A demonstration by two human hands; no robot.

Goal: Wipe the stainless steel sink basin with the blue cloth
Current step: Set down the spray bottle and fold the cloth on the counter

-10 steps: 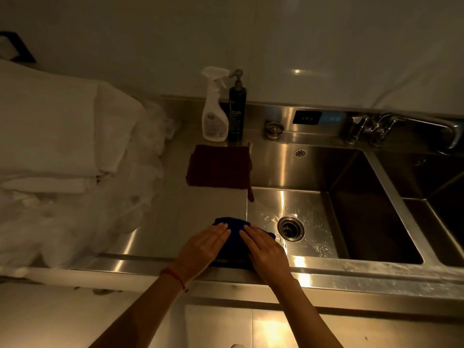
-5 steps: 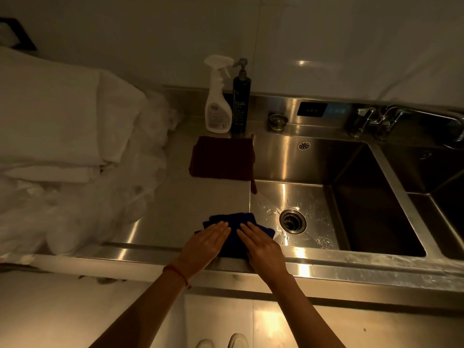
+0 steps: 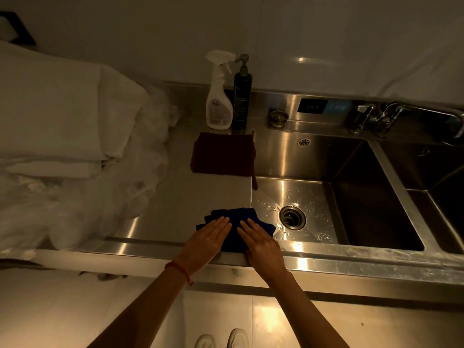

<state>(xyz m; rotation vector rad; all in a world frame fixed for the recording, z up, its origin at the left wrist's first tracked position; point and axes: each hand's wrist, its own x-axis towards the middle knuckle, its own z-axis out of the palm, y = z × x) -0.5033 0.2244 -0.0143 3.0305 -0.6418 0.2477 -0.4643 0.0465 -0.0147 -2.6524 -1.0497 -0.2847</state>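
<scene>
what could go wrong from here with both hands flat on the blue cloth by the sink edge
1. Both hands, left and right, press flat on the blue cloth with no grip, so it may slide off the edge onto the wet basin floor.
2. A wide sweep could snag the red cloth, whose corner hangs into the basin.

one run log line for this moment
left hand flat on blue cloth | right hand flat on it | cloth at sink basin left edge

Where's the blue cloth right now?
In the head view, the blue cloth lies near the counter's front edge, just left of the drain, under both flat hands.
</scene>
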